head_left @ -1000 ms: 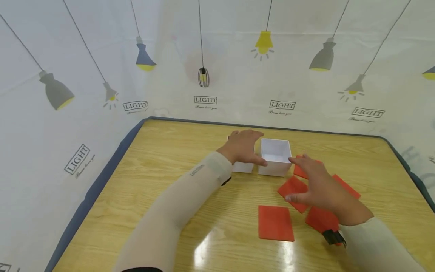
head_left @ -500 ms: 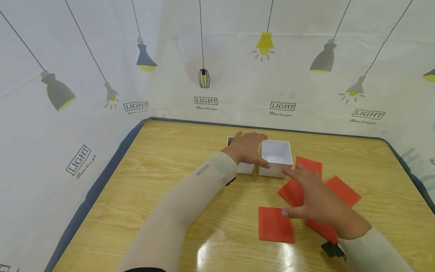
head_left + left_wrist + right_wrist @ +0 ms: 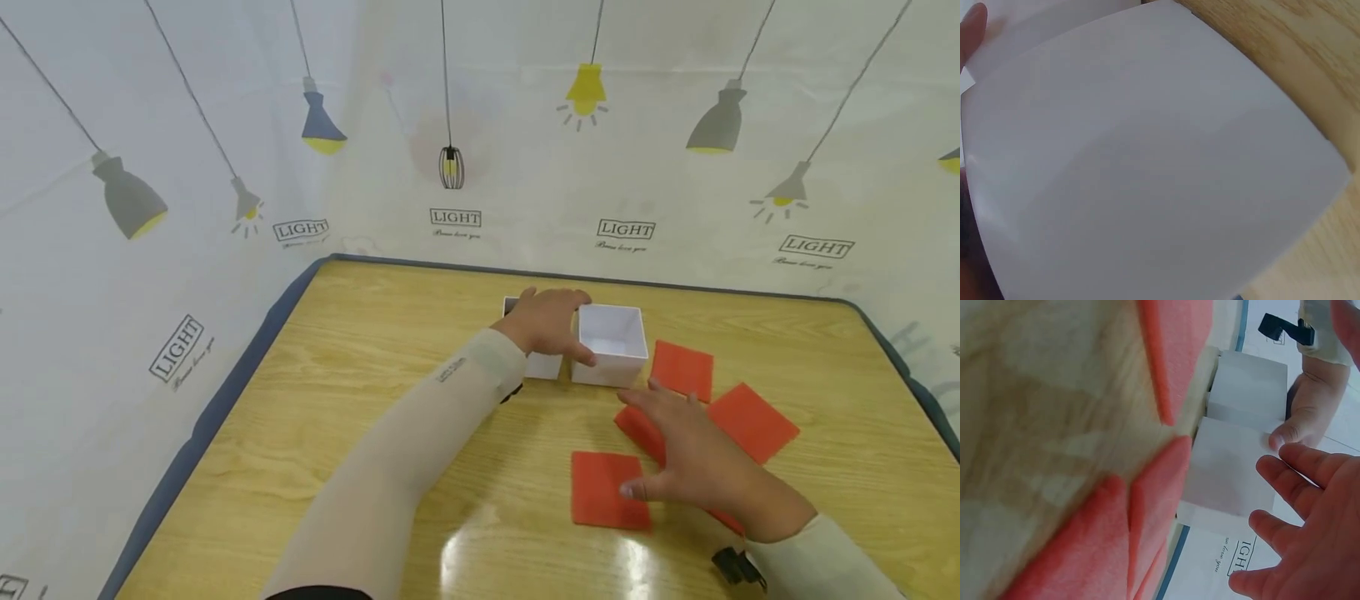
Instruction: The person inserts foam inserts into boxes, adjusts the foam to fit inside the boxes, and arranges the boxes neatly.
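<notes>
My left hand [image 3: 551, 323] reaches over a closer-left white box [image 3: 542, 367] and holds the left side of a second, open-topped white box [image 3: 609, 372]. Its thumb lies on that box's front corner, its index finger by the back corner. The left box's pale wall [image 3: 1147, 162] fills the left wrist view. My right hand [image 3: 701, 467] hovers with spread fingers above several red squares, holding nothing. One red square [image 3: 600, 487] lies under its thumb tip; another red square [image 3: 637, 429] is partly hidden beneath the hand. They look thick, like felt or foam.
A red square [image 3: 682, 367] lies right of the boxes, with another red square [image 3: 753, 421] nearer. The wooden table [image 3: 360, 350] meets a printed cloth wall [image 3: 525, 167] at the back and sides. A black clip [image 3: 738, 568] hangs by the right sleeve.
My right hand has drawn back from beside the open box, toward me and slightly left, over the red squares. My left hand has shifted slightly right onto the open box.
</notes>
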Action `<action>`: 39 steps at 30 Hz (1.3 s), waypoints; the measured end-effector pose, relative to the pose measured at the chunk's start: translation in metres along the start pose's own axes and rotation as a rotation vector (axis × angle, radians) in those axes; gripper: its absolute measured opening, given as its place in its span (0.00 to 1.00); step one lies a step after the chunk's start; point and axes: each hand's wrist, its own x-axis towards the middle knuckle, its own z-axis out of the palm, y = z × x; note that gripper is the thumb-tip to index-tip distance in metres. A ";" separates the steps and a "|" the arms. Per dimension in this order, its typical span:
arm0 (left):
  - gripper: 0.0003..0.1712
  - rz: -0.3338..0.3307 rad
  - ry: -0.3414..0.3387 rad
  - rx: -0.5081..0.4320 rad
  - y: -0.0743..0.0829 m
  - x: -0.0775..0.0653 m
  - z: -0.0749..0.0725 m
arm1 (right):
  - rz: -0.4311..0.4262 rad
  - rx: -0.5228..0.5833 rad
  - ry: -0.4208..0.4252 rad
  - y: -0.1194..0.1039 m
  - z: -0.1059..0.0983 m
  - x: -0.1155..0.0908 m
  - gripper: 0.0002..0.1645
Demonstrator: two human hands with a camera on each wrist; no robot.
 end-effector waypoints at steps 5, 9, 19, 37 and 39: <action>0.58 0.004 -0.005 0.002 0.000 0.000 -0.002 | 0.011 0.007 -0.032 -0.001 0.005 -0.001 0.66; 0.58 -0.004 -0.011 0.001 0.000 -0.001 -0.002 | -0.002 -0.007 -0.045 -0.001 0.010 -0.003 0.66; 0.58 -0.003 -0.005 0.005 0.000 0.000 -0.001 | 0.017 -0.084 -0.100 -0.002 0.021 -0.006 0.65; 0.58 -0.015 -0.018 -0.029 -0.001 0.001 0.001 | 0.037 -0.190 -0.155 -0.008 0.033 -0.011 0.68; 0.58 -0.015 -0.016 -0.025 0.000 0.000 0.001 | 0.045 -0.194 -0.170 -0.009 0.033 -0.010 0.68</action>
